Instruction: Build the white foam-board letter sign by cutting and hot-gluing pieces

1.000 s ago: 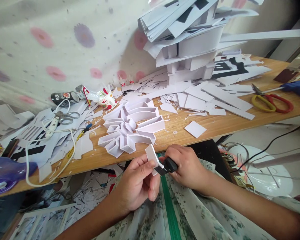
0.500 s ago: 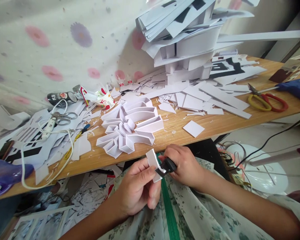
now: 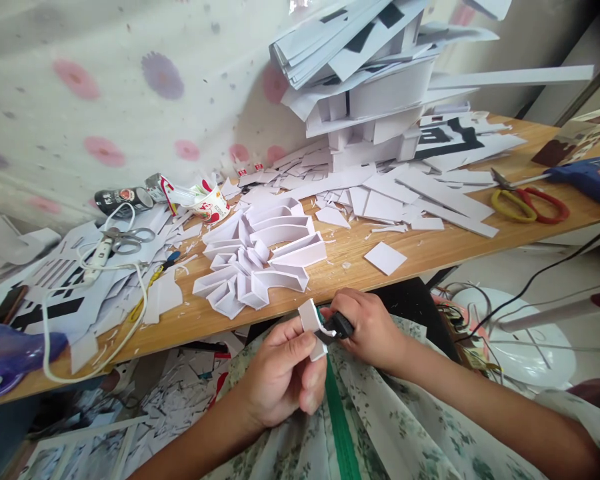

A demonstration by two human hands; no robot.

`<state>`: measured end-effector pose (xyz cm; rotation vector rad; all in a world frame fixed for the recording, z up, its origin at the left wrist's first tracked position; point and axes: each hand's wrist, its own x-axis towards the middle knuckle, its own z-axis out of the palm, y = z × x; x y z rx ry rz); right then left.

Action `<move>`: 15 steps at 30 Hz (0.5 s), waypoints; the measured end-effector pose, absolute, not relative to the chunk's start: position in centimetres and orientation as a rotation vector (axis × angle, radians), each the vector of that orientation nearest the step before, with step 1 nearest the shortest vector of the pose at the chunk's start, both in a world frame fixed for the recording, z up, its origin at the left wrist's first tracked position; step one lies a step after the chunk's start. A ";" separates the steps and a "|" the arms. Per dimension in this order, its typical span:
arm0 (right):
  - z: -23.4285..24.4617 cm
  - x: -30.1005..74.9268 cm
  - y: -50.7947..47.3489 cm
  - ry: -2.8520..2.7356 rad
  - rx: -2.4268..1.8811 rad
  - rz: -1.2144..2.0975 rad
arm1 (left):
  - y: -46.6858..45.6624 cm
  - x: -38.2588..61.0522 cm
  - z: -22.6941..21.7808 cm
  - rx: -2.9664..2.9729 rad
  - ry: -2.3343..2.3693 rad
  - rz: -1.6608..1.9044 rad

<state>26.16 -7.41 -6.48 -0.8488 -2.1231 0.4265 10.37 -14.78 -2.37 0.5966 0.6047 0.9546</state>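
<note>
We hold a white strip [image 3: 309, 315] against a black-handled tool [image 3: 345, 325].
Our left hand [image 3: 283, 370] pinches the strip between thumb and fingers; our right hand [image 3: 370, 328], just beside it, curls round the tool. White walled shapes [image 3: 261, 252] sit beyond the left hand.

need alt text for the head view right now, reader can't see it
A person's left hand holds a small white piece while the right hand holds a black tool against it, in front of a wooden table. On the table are open-walled white shapes, flat white scraps and red-and-yellow scissors.
</note>
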 end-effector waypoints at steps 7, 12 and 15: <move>-7.7 27.0 -7.5 -2.034 -0.923 0.506 | -14.8 10.5 -2.1 0.661 0.678 0.972; -6.0 26.4 -8.4 -2.103 -0.800 0.527 | -14.6 10.5 -2.2 0.639 0.684 1.003; -5.4 26.0 -8.4 -2.101 -0.774 0.507 | -14.7 10.4 -2.3 0.636 0.644 0.968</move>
